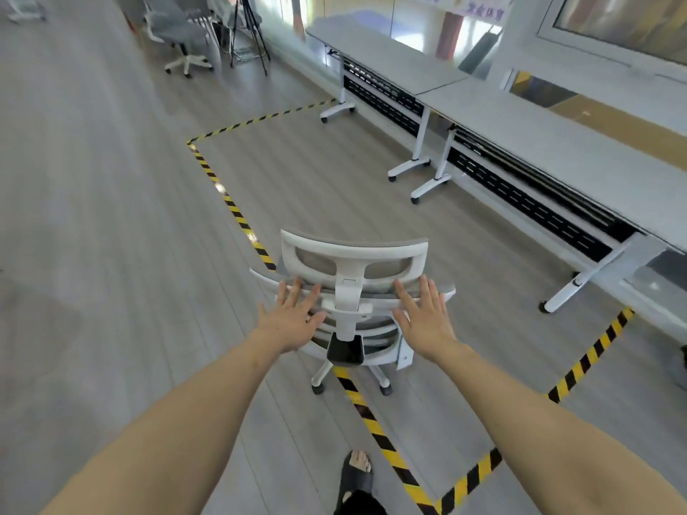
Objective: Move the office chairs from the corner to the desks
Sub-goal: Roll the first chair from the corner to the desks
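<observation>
A white-framed office chair (353, 250) with grey mesh stands in front of me, its back toward me, its wheels on the yellow-black floor tape. My left hand (293, 317) lies flat with spread fingers against the left of the backrest's top edge. My right hand (423, 317) rests the same way on the right side. Neither hand is closed around the frame. Two long grey desks (520, 143) on white wheeled legs run along the right wall. More grey office chairs (178, 24) stand in the far corner at the top left.
Yellow-black tape (230, 202) marks a rectangle on the wood floor in front of the desks. A black tripod (247, 27) stands beside the far chairs. My sandalled foot (357, 473) is at the bottom. Open floor stretches to the left.
</observation>
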A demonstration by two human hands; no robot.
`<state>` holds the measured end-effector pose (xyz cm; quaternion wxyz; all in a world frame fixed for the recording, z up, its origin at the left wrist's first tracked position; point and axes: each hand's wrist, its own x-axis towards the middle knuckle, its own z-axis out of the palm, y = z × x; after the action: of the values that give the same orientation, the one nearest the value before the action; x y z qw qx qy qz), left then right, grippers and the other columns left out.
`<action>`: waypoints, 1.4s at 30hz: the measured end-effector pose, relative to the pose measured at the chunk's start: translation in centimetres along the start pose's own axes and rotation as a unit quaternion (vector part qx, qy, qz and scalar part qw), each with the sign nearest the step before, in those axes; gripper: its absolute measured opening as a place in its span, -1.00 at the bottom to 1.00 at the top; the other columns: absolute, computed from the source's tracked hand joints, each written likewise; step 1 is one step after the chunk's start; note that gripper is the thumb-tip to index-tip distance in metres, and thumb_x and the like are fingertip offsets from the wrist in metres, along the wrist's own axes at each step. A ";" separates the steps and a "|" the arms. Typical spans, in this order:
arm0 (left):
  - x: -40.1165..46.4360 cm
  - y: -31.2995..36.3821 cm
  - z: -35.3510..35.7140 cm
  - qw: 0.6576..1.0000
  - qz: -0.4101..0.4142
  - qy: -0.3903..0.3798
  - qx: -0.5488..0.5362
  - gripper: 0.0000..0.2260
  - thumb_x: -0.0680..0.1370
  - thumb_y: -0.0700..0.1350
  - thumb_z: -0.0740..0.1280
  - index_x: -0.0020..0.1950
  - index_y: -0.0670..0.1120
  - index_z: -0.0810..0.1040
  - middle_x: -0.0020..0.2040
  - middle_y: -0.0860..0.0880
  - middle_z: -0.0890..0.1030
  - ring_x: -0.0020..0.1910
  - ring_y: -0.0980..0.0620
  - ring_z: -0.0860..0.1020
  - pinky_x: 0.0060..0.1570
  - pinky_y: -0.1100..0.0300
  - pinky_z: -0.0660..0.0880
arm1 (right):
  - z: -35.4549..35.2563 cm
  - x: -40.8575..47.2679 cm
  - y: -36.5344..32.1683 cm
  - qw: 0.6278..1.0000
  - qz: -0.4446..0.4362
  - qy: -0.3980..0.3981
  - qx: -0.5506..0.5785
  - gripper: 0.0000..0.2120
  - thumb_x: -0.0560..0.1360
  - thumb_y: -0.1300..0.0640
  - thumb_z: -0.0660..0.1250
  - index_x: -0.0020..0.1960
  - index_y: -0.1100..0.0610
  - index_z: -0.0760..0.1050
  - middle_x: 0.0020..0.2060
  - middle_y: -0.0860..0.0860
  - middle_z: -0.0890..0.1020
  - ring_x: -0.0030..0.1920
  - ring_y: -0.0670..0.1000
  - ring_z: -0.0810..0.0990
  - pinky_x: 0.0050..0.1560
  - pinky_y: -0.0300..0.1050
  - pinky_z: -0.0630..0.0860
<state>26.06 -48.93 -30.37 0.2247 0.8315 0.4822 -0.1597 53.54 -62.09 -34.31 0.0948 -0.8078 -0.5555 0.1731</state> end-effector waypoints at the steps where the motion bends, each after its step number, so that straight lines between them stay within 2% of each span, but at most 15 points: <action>1: 1.7 -0.7 -1.4 1.000 -0.007 -0.005 -0.004 -0.41 0.67 0.34 -0.07 0.63 0.32 -0.26 0.65 0.06 -0.36 0.62 -0.10 -0.38 0.49 -0.45 -0.15 | -0.4 2.7 -0.6 1.000 -0.009 -0.006 -0.001 -0.45 0.69 -0.25 -0.09 0.60 -0.35 -0.26 0.63 0.09 -0.32 0.61 0.11 -0.39 0.61 0.16 -0.25; 9: 15.4 -7.8 -10.8 0.997 -0.051 0.007 -0.051 -0.42 0.67 0.34 -0.06 0.62 0.34 -0.26 0.64 0.09 -0.38 0.62 -0.11 -0.38 0.50 -0.44 -0.13 | -2.5 24.2 -5.8 0.996 -0.071 -0.047 -0.009 -0.45 0.69 -0.23 -0.07 0.59 -0.37 -0.26 0.63 0.10 -0.31 0.62 0.12 -0.36 0.61 0.17 -0.24; 17: 30.9 -17.5 -21.1 0.995 -0.078 0.038 -0.053 -0.42 0.68 0.30 -0.05 0.60 0.34 -0.30 0.63 0.08 -0.41 0.61 -0.10 -0.40 0.51 -0.41 -0.16 | -3.3 45.8 -14.3 0.994 -0.106 -0.025 -0.019 -0.45 0.70 -0.19 -0.01 0.63 -0.30 -0.14 0.65 0.13 -0.23 0.64 0.12 -0.26 0.61 0.08 -0.25; 28: 53.0 -31.4 -39.0 0.996 -0.084 0.001 -0.038 -0.39 0.67 0.29 -0.01 0.63 0.31 -0.28 0.65 0.04 -0.38 0.61 -0.15 -0.39 0.48 -0.46 -0.19 | -5.3 74.9 -26.7 0.992 -0.104 -0.071 -0.024 -0.40 0.70 -0.17 0.03 0.64 -0.28 -0.20 0.63 0.12 -0.31 0.62 0.12 -0.34 0.61 0.11 -0.25; 37: 71.8 -41.4 -51.7 0.995 -0.095 0.022 -0.037 -0.38 0.68 0.29 0.01 0.62 0.30 -0.29 0.64 0.05 -0.40 0.62 -0.14 -0.36 0.49 -0.47 -0.15 | -5.4 99.1 -35.2 0.993 -0.116 -0.031 -0.017 -0.40 0.70 -0.17 0.05 0.64 -0.27 -0.16 0.64 0.13 -0.25 0.64 0.16 -0.28 0.61 0.13 -0.23; 42: 82.0 -46.1 -60.1 0.994 -0.103 0.010 -0.044 -0.37 0.69 0.23 0.05 0.64 0.27 -0.25 0.65 0.05 -0.37 0.62 -0.14 -0.35 0.50 -0.45 -0.14 | -7.0 113.3 -39.0 0.990 -0.134 -0.046 -0.013 -0.39 0.69 -0.18 0.07 0.63 -0.31 -0.17 0.65 0.14 -0.22 0.63 0.14 -0.27 0.62 0.12 -0.19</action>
<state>28.44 62.66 -29.11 0.2388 0.7684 0.5740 -0.1521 59.10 57.79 -34.18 0.0805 -0.7187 -0.6645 0.1885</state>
